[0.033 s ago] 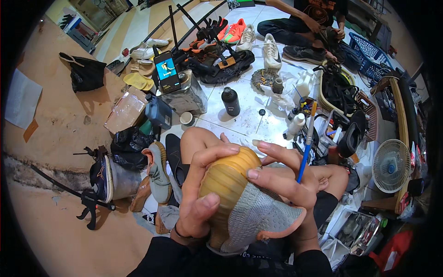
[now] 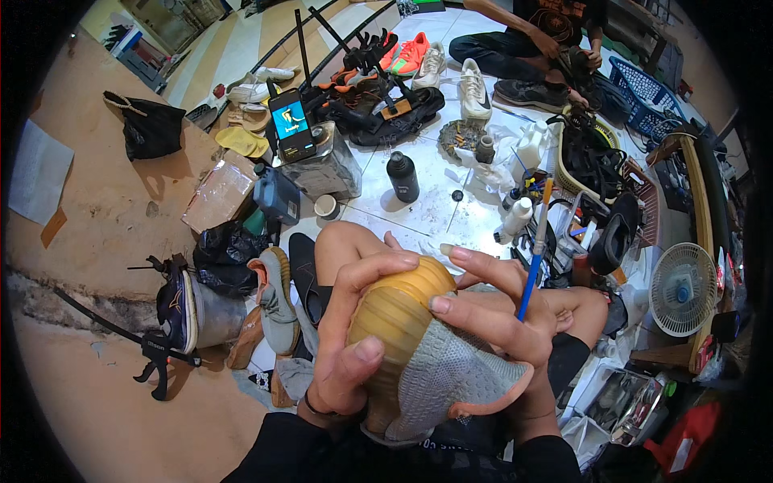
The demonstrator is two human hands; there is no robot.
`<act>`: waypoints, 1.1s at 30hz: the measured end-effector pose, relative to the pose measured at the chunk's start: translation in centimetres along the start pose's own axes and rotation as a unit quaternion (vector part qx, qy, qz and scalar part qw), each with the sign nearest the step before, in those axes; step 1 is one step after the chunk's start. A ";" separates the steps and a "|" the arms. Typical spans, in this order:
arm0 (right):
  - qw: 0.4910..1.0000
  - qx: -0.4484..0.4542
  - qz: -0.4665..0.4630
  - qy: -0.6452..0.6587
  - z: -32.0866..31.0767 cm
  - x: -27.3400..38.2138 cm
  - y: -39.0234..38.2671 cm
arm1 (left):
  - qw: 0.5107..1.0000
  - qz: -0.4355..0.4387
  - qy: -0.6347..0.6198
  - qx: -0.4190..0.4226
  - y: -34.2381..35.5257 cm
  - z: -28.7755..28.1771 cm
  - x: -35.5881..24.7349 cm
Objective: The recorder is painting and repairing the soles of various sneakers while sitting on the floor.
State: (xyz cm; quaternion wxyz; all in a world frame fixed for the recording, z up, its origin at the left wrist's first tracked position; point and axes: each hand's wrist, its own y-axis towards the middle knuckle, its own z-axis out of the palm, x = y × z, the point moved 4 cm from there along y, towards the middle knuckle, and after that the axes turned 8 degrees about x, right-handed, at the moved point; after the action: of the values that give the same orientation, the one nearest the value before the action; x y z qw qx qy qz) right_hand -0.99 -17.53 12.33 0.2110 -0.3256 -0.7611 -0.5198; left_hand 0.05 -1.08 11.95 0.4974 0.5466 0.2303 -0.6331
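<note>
On the near side of the black bottle, a grey textured sneaker has its ribbed amber sole clamped in the left hand. Right of the bottle, the right hand grips a blue-handled paintbrush, one fingertip touching the sneaker.

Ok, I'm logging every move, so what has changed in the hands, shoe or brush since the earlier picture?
Nothing has visibly moved, been taken hold of or let go. The left hand still holds the shoe sole up, the right hand still touches it with the brush held between its fingers, and the black bottle stands where it was.
</note>
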 end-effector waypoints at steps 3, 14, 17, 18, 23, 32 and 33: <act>0.999 0.032 -0.014 -0.035 -0.2 0.1 0.0 | 1.000 -0.005 0.008 -0.006 -0.3 0.1 0.1; 0.997 -0.033 -0.038 -0.054 -0.9 1.8 0.7 | 0.974 0.193 -0.016 0.121 2.2 0.9 -0.4; 0.993 -0.037 -0.063 -0.092 -1.1 2.1 0.6 | 0.973 0.191 -0.006 0.128 2.7 1.3 -0.5; 0.993 -0.042 -0.062 -0.093 -1.2 1.9 0.5 | 0.971 0.188 0.018 0.149 2.7 1.6 -0.5; 0.994 -0.059 -0.062 -0.064 -1.6 1.1 -0.8 | 0.976 0.150 0.042 0.153 2.6 1.9 0.2; 0.994 -0.094 -0.046 0.030 -2.5 -0.3 -1.9 | 0.975 0.059 0.137 0.164 2.5 4.0 0.1; 0.990 -0.124 -0.060 0.029 -2.4 -0.6 -2.0 | 0.975 0.054 0.144 0.161 2.5 4.4 0.3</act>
State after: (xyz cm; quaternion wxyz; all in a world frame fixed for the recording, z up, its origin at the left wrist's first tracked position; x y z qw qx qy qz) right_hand -2.05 -20.37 11.52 0.1598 -0.2881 -0.7022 -0.6312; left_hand 0.26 -5.85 13.65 0.3982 0.7164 0.1646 -0.5488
